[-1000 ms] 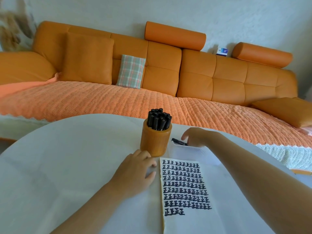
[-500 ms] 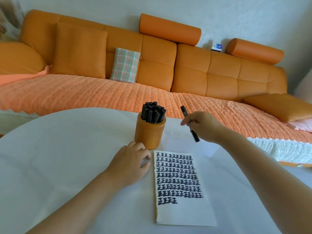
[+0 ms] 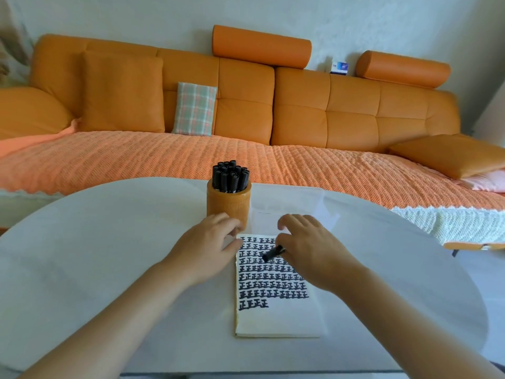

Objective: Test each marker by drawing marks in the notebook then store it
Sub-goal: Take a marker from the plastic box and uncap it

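Note:
A notebook [image 3: 276,318] lies open on the white table, its page filled with rows of black marks down to a short last row. My right hand [image 3: 311,250] hovers over the upper part of the page and holds a black marker [image 3: 273,253], whose end points left. My left hand [image 3: 207,247] rests on the table beside the notebook's top left corner, fingers relaxed, close to the foot of the wooden cup [image 3: 228,203]. That cup stands behind the notebook and holds several black markers [image 3: 231,176] upright.
The round white table [image 3: 109,242] ends in a curved far edge. Some white paper [image 3: 314,203] lies behind the notebook. An orange sofa [image 3: 273,110] with a checked cushion stands beyond the table.
My right hand picked the marker up from behind the notebook, lifted it beside the cup, then brought it down over the page. My left hand stayed beside the cup.

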Demonstrator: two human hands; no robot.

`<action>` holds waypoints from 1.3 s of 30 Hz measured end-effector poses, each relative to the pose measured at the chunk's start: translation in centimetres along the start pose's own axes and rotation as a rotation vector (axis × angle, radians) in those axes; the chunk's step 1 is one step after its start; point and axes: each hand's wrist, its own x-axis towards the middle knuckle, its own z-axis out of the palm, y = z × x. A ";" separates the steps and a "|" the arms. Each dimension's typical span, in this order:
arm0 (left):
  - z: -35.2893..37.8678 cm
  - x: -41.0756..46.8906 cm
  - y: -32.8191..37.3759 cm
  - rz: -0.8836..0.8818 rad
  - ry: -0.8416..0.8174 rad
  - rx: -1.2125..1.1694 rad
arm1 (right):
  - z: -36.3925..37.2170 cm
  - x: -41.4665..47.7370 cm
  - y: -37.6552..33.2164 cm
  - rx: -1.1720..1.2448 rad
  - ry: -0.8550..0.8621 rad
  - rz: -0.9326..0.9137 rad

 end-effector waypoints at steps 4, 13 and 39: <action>-0.2 -0.1 1.8 0.057 -0.027 -0.081 | 1.3 -0.6 -0.1 0.047 -0.121 0.047; 1.0 -0.3 3.1 0.136 -0.064 0.012 | 2.0 -0.8 -1.1 0.106 0.073 0.072; 1.6 -0.3 2.1 0.091 0.002 -0.073 | 0.5 -1.4 -2.2 0.402 -0.060 0.193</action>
